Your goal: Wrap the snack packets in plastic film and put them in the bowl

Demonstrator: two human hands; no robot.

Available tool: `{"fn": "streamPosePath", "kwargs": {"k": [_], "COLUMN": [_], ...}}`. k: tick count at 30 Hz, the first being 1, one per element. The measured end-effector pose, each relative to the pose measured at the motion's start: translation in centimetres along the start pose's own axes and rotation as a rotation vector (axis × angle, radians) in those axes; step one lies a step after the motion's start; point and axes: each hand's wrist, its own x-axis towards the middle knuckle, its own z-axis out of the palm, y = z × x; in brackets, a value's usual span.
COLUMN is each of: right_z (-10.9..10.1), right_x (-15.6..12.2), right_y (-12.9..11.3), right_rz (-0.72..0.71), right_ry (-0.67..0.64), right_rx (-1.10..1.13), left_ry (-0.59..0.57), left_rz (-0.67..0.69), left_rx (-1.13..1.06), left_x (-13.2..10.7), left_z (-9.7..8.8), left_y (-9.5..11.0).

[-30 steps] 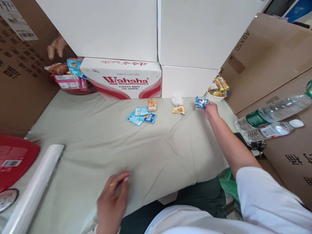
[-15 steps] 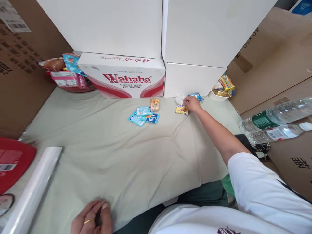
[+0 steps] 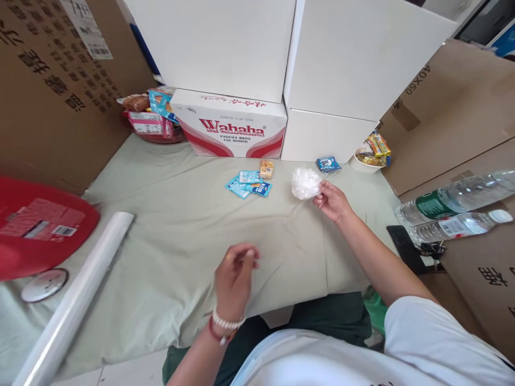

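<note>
My right hand (image 3: 330,201) pinches the edge of a crumpled, translucent white plastic bundle (image 3: 306,183) and holds it over the cloth. My left hand (image 3: 237,271) hovers above the middle of the cloth, its fingers loosely curled and nothing visible in them. Beyond it lie several overlapping blue snack packets (image 3: 250,184), with a small clear pack of yellowish snacks (image 3: 266,169) at their upper right. A dark blue packet (image 3: 328,164) rests behind the right hand, near the white boxes. The yellow packet seen earlier is out of sight, perhaps behind the bundle.
At the back stand a Wahaha carton (image 3: 237,128) and white boxes (image 3: 330,134). A snack-filled bowl (image 3: 159,134) is back left, a white tub (image 3: 366,162) back right. Bottles (image 3: 454,225) and a black phone (image 3: 404,249) lie right; a plastic roll (image 3: 76,300) and red object (image 3: 44,230) left.
My right hand has drawn the plastic bundle up and toward me; it looks larger and spread. My left hand has risen from the lower left toward the middle. The view has shifted.
</note>
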Motion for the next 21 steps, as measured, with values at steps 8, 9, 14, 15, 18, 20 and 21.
{"fn": "streamPosePath", "kwargs": {"k": [8,9,14,15,18,20,21], "right_z": [2.6,2.5,1.2,1.0,0.9,1.1,1.2], "right_x": [-8.8,-9.0,-7.3,-6.4,-2.1,2.0,4.3], "right_y": [2.8,2.8,1.6,1.1,-1.0,-2.7,-3.6], "right_rz": [-0.160,-0.149,-0.053,-0.065,-0.177,-0.270,-0.312], "right_ry": [-0.151,-0.167,-0.182,-0.147,-0.002,0.080,0.121], "right_rx": [-0.532,-0.530,-0.468,-0.442,-0.301,-0.207,-0.187], "left_ry": [-0.245,-0.244,-0.174,-0.169,-0.152,-0.127,-0.117], "left_rz": [-0.366,-0.380,-0.431,-0.444,-0.479,-0.494,-0.497], "left_rx": [-0.487,-0.517,-0.614,-0.641,-0.721,-0.723,-0.707], "left_x": [4.3,4.2,3.9,4.0,4.2,4.2,4.2], "left_z": [11.5,11.5,8.2,7.4,5.0,3.9,3.4], "left_y": [2.2,1.7,-0.5,-0.6,-0.5,-0.3,-0.3]}}
